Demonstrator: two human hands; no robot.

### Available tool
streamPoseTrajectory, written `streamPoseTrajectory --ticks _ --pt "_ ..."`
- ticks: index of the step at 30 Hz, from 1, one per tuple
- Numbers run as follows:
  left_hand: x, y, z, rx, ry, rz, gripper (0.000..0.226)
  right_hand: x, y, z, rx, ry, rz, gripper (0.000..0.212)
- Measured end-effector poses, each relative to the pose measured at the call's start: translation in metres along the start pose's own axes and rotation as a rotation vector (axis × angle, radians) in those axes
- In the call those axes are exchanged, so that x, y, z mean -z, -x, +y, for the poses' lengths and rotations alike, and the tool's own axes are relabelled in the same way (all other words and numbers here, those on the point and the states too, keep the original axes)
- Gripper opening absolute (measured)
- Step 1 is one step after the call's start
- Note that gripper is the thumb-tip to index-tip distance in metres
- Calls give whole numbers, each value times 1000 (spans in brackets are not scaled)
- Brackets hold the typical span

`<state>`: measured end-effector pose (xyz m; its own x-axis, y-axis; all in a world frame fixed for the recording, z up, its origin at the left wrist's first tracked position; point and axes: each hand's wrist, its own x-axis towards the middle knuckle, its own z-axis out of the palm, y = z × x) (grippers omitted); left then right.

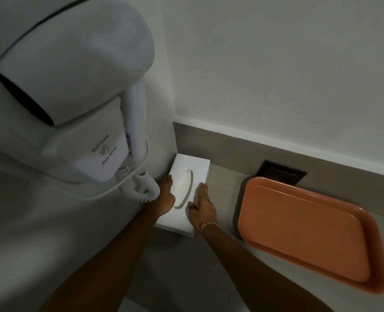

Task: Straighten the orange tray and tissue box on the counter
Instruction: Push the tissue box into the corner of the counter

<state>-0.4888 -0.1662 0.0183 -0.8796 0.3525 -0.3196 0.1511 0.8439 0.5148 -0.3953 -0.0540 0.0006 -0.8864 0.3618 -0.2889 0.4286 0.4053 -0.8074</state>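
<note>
A white tissue box [190,167] with an oval slot lies on the grey counter [222,199], tucked into the corner by the left wall. My left hand [166,197] presses its left side and my right hand [202,206] lies flat along its right side, so the box is held between them. The orange tray [308,230] lies empty to the right of the box, apart from it, slightly skewed to the back wall.
A white wall-mounted hair dryer [74,86] with a coiled cord [141,188] hangs on the left wall, just above my left hand. A dark socket plate [281,174] sits in the grey backsplash behind the tray.
</note>
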Motion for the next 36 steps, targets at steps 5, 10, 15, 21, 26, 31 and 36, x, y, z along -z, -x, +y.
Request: streamPoseTrajectory --ticks 5,10,15,21,26,31,36 --pt "-29 77 -17 -113 -109 249 59 27 30 29 256 194 -81 67" --pt "-78 155 -42 -63 -115 369 58 30 70 64 568 508 -182 65" --pt "-95 171 -61 -61 -284 210 68 6 79 69 632 620 -208 67" --pt "-93 164 -67 -81 -383 114 72 -7 74 74 621 619 -130 73" --pt "-96 164 -68 -58 -412 62 66 -12 68 66 634 634 -153 84" --pt "-98 164 -74 -80 -400 77 65 -20 55 48 602 631 -190 89" --pt "-96 166 -68 -75 -394 56 64 -23 51 44 593 641 -210 93"
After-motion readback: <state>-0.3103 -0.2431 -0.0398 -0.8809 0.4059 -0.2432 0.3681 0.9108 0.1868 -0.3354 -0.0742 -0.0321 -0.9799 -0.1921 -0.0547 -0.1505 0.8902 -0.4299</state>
